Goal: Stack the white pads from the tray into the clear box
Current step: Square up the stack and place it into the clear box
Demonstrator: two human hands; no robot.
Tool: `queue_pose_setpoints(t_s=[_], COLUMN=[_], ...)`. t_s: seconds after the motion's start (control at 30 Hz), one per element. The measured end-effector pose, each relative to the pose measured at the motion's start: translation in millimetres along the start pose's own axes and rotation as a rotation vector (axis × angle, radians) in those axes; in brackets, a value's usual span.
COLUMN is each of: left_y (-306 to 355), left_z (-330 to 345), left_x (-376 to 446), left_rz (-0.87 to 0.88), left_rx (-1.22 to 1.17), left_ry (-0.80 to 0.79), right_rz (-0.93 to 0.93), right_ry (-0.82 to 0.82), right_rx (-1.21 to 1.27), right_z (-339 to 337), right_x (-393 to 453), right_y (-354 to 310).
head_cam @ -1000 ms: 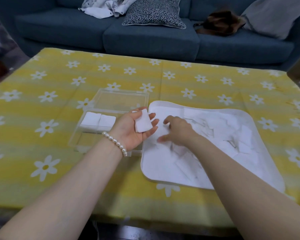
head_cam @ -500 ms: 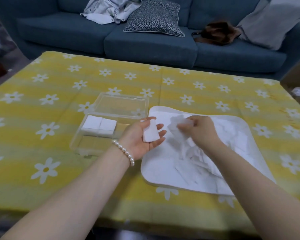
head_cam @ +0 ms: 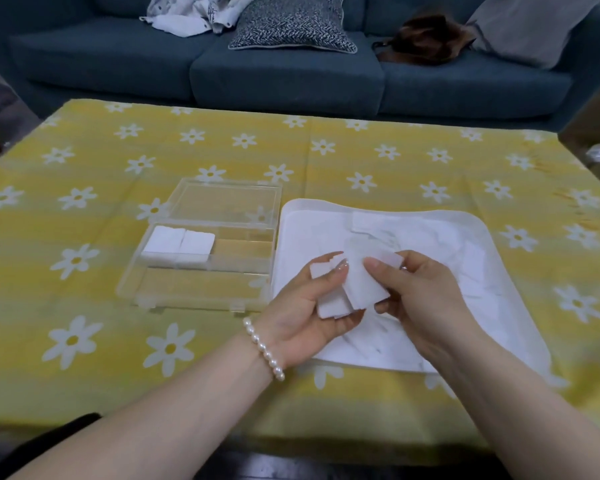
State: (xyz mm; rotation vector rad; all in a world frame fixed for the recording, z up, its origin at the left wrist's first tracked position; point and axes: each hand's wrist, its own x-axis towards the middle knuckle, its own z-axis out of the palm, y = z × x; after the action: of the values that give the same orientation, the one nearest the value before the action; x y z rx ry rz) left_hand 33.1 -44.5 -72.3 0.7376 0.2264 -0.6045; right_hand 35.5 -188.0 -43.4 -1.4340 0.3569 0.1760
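A clear plastic box lies open on the yellow flowered cloth, its lid flat behind it. Two short stacks of white pads fill its back-left compartment. To the right sits a white tray with several loose white pads strewn in it. My left hand, with a pearl bracelet on the wrist, cups a small stack of pads over the tray's left edge. My right hand pinches more pads and presses them against that stack.
The table is covered by a yellow cloth with white daisies. Behind it stands a blue sofa with a patterned cushion, white clothing, a brown bag and a grey pillow.
My right hand lifted pads out of the tray and brought them left to the stack in my left hand. My left hand moved right, over the tray's edge.
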Motion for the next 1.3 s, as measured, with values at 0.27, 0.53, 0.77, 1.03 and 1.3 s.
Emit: queue_pose_setpoints(t_s=[0.27, 0.53, 0.77, 1.03, 1.3], left_y=[1, -5, 2, 8, 6], left_z=[-2, 2, 1, -4, -4], left_x=[2, -1, -1, 1, 2], left_rz=[-0.045, -0.056, -0.057, -0.025, -0.037], left_rx=[-0.069, -0.151, -0.167, -0.149, -0.121], left_ry=[-0.008, -0.051, -0.006, 0.005, 0.001], right_rz=[0.042, -0.018, -0.021, -0.488, -0.800], right_ry=[-0.014, 0.090, 0.104, 0.127, 0.104], right_rx=[0.030, 0.043, -0.016, -0.579, -0.851], right_z=[7, 12, 15, 5, 4], right_x=[0, -3, 2, 3, -3], right_y=[5, 6, 15, 0, 1])
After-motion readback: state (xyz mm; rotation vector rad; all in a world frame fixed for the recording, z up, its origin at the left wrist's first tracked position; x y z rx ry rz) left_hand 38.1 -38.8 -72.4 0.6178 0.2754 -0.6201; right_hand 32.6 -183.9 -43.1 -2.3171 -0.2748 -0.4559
